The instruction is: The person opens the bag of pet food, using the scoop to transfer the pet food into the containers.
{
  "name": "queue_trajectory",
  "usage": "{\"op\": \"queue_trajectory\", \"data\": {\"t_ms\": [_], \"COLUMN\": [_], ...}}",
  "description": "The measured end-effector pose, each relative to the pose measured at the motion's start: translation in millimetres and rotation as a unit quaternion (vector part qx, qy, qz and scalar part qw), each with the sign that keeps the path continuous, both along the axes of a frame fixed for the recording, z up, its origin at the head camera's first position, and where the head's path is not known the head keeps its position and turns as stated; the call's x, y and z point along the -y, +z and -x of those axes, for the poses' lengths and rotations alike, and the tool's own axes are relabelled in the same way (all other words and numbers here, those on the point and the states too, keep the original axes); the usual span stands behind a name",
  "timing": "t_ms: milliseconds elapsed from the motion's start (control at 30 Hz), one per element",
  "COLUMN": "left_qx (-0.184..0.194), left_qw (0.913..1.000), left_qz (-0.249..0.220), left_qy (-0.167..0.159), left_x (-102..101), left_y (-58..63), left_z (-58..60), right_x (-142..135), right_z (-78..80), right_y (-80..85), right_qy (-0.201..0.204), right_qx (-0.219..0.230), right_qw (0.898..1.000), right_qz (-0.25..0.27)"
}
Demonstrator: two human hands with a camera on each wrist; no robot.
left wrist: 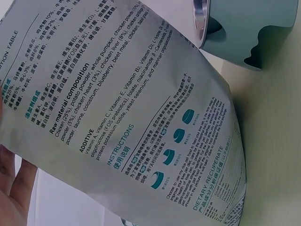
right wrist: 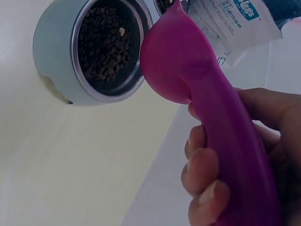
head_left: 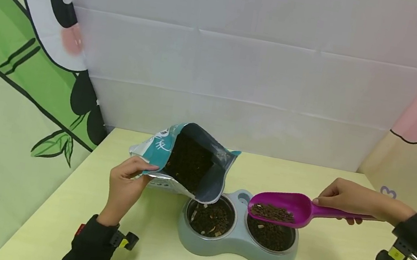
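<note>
My left hand [head_left: 128, 185] grips the edge of a teal and silver pet food bag [head_left: 158, 147], tilted with its mouth wide and dark kibble inside. Printed text covers the bag's back [left wrist: 122, 113] in the left wrist view. The bag's lower lip overlaps the rim of the left bowl [head_left: 214, 219], which contains kibble with pale bits. In my right hand [head_left: 349, 200] is the handle of a purple scoop [head_left: 304, 206], held level with kibble in it. Beneath the scoop sits the right bowl [head_left: 273, 238], also holding kibble; its far part is hidden.
Both metal bowls sit in a grey-blue double stand [head_left: 206, 248] on a pale yellow table [head_left: 156, 253]. A white sheet [head_left: 242, 71] hangs behind the table. Cartoon-printed cloths stand at the left and right sides.
</note>
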State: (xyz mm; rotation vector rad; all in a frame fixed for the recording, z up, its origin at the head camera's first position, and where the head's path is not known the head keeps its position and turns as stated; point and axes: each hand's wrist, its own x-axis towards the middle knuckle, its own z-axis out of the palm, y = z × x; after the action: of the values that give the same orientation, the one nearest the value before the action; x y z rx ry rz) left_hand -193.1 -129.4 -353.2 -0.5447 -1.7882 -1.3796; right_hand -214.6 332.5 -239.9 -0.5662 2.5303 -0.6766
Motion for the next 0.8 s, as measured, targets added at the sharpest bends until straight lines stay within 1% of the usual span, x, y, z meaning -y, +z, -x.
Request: {"op": "queue_trajectory", "data": {"t_ms": [67,133,333,433,533,700,800], "left_qx": [0.002,-0.003,-0.013,-0.005,0.002,0.003,0.001], "left_qw": [1.0,1.0,0.9997,0.9998,1.0,1.0,1.0], "left_qz": [0.0,-0.001,-0.01,-0.007,-0.001,-0.001,-0.001], "left_qy": [0.0,-0.005,-0.019,-0.015,-0.006,0.0,0.001], "left_x": [0.9,0.5,-4.2,-5.2,-5.6,-5.2,-6.1], "left_y": [-3.0,-2.6,6.5,9.0,10.1,9.6,11.0], "left_z": [2.1,1.5,-5.6,-7.4,-8.9,-9.9,-11.4], "right_x": [-4.3,-7.9,-14.9,-15.9,-15.1,-11.3,-8.3], "right_z": [-0.2,0.0,1.5,1.1,0.8,1.0,1.3], "right_y": [0.4,0.9,1.1,1.6,2.0,4.9,7.5], "right_qy": [0.0,0.002,0.008,0.003,0.001,0.008,0.012], "right_qx": [0.003,0.002,-0.006,-0.014,-0.032,-0.058,-0.066], "right_qw": [1.0,1.0,1.0,0.999,0.997,0.992,0.989], "right_qz": [-0.001,-0.004,-0.022,-0.045,-0.074,-0.115,-0.135]}}
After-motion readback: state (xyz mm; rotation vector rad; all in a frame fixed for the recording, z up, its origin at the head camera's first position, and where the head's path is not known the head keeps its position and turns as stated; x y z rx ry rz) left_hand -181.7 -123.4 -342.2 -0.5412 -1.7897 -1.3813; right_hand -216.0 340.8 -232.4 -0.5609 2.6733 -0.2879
